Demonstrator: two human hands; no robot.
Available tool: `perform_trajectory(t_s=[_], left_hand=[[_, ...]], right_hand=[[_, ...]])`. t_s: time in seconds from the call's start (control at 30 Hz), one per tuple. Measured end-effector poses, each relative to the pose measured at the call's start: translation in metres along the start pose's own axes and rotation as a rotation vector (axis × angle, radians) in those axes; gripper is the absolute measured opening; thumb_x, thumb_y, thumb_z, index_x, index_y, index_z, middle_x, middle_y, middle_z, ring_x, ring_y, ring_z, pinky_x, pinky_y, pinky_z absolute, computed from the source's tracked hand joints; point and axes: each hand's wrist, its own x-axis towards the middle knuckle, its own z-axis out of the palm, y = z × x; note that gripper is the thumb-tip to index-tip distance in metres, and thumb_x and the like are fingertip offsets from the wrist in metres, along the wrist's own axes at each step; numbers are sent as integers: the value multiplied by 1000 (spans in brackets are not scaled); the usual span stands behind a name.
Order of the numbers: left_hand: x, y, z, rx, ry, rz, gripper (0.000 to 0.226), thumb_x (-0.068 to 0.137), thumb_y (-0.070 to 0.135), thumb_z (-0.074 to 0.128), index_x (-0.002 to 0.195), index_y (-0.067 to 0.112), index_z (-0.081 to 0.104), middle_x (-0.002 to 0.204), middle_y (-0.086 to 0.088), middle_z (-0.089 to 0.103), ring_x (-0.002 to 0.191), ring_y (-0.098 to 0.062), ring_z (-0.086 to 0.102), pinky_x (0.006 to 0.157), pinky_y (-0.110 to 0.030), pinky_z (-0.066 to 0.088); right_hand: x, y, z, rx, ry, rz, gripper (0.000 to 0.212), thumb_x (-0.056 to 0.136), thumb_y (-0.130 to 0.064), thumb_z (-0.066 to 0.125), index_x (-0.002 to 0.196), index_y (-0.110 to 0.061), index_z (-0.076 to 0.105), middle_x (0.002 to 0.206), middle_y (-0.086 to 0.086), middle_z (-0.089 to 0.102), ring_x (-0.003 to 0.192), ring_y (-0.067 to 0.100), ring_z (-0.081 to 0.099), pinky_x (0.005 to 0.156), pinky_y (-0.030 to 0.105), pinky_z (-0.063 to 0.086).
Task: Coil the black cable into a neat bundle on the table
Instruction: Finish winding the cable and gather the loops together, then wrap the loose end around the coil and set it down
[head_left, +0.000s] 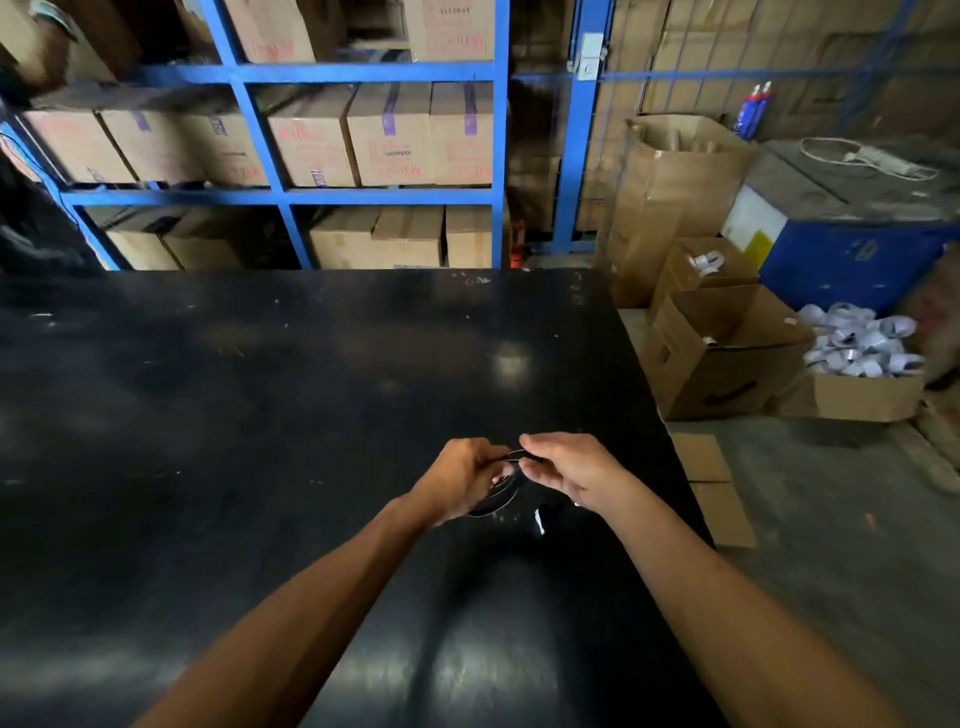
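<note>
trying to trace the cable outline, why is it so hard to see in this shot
Head view: the black cable sits against the black table, so contrast is low; only thin glints mark its loop between the left hand and right hand; dim light, soft focus, glare patches on the tabletop.

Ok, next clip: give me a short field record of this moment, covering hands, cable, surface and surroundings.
left hand: gripping the cable loops
right hand: pinching the cable at the top of the loops
cable: black, partly coiled, held between both hands above the table
table: black, scuffed
surroundings: blue shelves with cardboard boxes; open boxes on the floor, right
</note>
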Motion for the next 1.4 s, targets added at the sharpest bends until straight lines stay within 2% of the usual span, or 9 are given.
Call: perform_trajectory(t_s=[0.2, 0.43, 0.63, 0.77, 0.9, 1.0, 1.17, 1.3, 1.4], left_hand=[[8, -39, 27, -210, 43, -330, 20, 91, 20, 60, 84, 8, 74, 61, 1, 52, 56, -13, 45, 59, -28, 39], [18, -60, 38, -591, 66, -547, 15, 94, 8, 64, 95, 1, 77, 66, -5, 53, 62, -17, 47, 64, -29, 44], [31, -67, 33, -724, 74, -536, 28, 94, 6, 64, 122, 6, 69, 70, -6, 59, 61, -11, 55, 64, -17, 49], [41, -74, 31, -758, 114, -562, 43, 95, 3, 62, 138, 0, 54, 76, -13, 58, 62, -15, 54, 64, -16, 50], [48, -75, 32, -777, 142, -584, 51, 95, 2, 62, 144, 0, 46, 77, -16, 60, 62, -16, 57, 65, -18, 54], [47, -74, 34, -740, 153, -597, 44, 94, 1, 63, 137, 0, 54, 74, -15, 64, 63, -18, 60, 67, -23, 57], [39, -75, 35, -694, 179, -643, 23, 88, 5, 71, 107, -4, 61, 75, -16, 72, 68, -23, 69, 79, -41, 60], [34, -72, 36, -692, 178, -629, 14, 88, 5, 72, 98, 0, 63, 76, -15, 73, 68, -21, 70, 74, -35, 60], [29, -69, 36, -683, 170, -595, 13, 88, 5, 72, 96, 1, 64, 76, -14, 74, 68, -20, 71, 69, -29, 57]], right_hand=[[37, 22, -35, -527, 123, -143, 12, 95, -15, 68, 106, -12, 73, 87, 10, 73, 64, 18, 71, 54, 25, 57], [90, 68, -60, -1426, 91, -295, 40, 92, -8, 63, 128, -23, 67, 133, 2, 60, 120, 25, 64, 99, 36, 52], [116, 95, -58, -1487, 107, -306, 18, 94, -14, 55, 95, -24, 70, 117, -1, 65, 106, 24, 67, 82, 38, 56], [120, 82, -56, -1430, 135, -322, 18, 101, -23, 49, 108, -23, 66, 108, 2, 72, 105, 28, 68, 79, 38, 53], [115, 85, -64, -1398, -36, -237, 40, 96, -21, 57, 135, -29, 57, 133, 0, 60, 127, 23, 56, 98, 39, 49], [109, 102, -62, -1454, -103, -163, 51, 90, -31, 65, 140, -25, 56, 139, 3, 48, 133, 25, 48, 105, 40, 43], [102, 109, -44, -1439, 22, -171, 29, 92, -30, 60, 116, -18, 72, 125, 10, 61, 117, 33, 63, 93, 37, 51], [96, 110, -41, -1396, 64, -136, 25, 93, -23, 58, 110, -25, 76, 117, 7, 73, 112, 31, 68, 85, 35, 53], [95, 109, -43, -1082, 58, -122, 23, 95, -17, 52, 99, -22, 74, 95, 9, 74, 86, 28, 72, 77, 40, 56]])
